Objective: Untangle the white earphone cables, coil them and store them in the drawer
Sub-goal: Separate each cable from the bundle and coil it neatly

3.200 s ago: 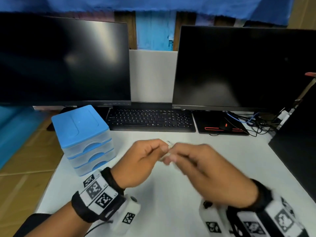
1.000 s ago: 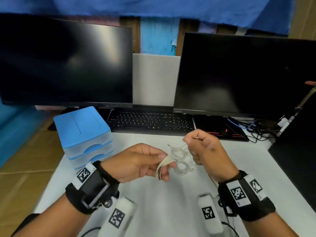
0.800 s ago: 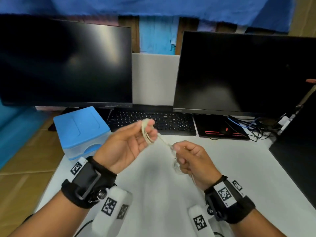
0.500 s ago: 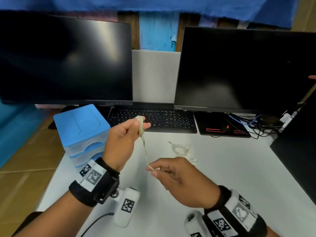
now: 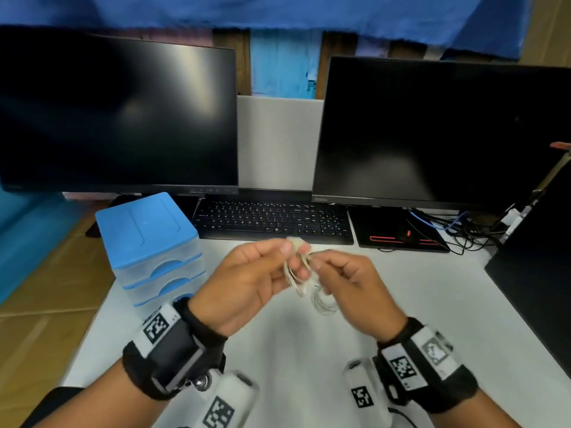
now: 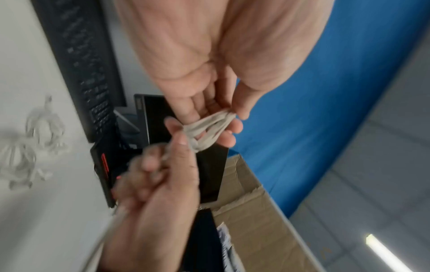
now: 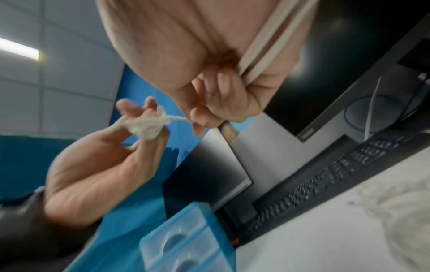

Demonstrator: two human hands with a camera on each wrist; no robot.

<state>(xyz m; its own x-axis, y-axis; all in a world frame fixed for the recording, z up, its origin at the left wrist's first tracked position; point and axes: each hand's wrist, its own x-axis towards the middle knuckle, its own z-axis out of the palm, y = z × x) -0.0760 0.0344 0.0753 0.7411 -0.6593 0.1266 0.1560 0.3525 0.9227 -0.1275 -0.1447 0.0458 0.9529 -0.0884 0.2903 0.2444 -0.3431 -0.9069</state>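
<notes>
Above the middle of the white desk [image 5: 309, 350], my left hand [image 5: 293, 254] holds a cream-white earphone cable [image 5: 293, 273] looped in several turns round its fingers. The loops [image 6: 209, 128] bunch between thumb and fingertips in the left wrist view. My right hand [image 5: 318, 264] is right beside it and pinches the cable's free strand [image 7: 177, 118] close to the coil. A second tangle of white earphone cable [image 5: 323, 302] lies on the desk under the hands. The blue-topped drawer unit [image 5: 148, 239] stands at the left with its three drawers shut.
A black keyboard [image 5: 272, 220] lies just behind the hands, below two dark monitors [image 5: 123, 118]. A black pad [image 5: 398, 233] and loose dark wires [image 5: 463, 230] are at the back right. A black panel [image 5: 537, 273] borders the desk's right side. A cardboard box [image 6: 251, 211] shows beyond.
The cable was stretched from my raised left hand down to my right hand. Both hands have since met above the desk's middle, and more cable is wound round the left fingers.
</notes>
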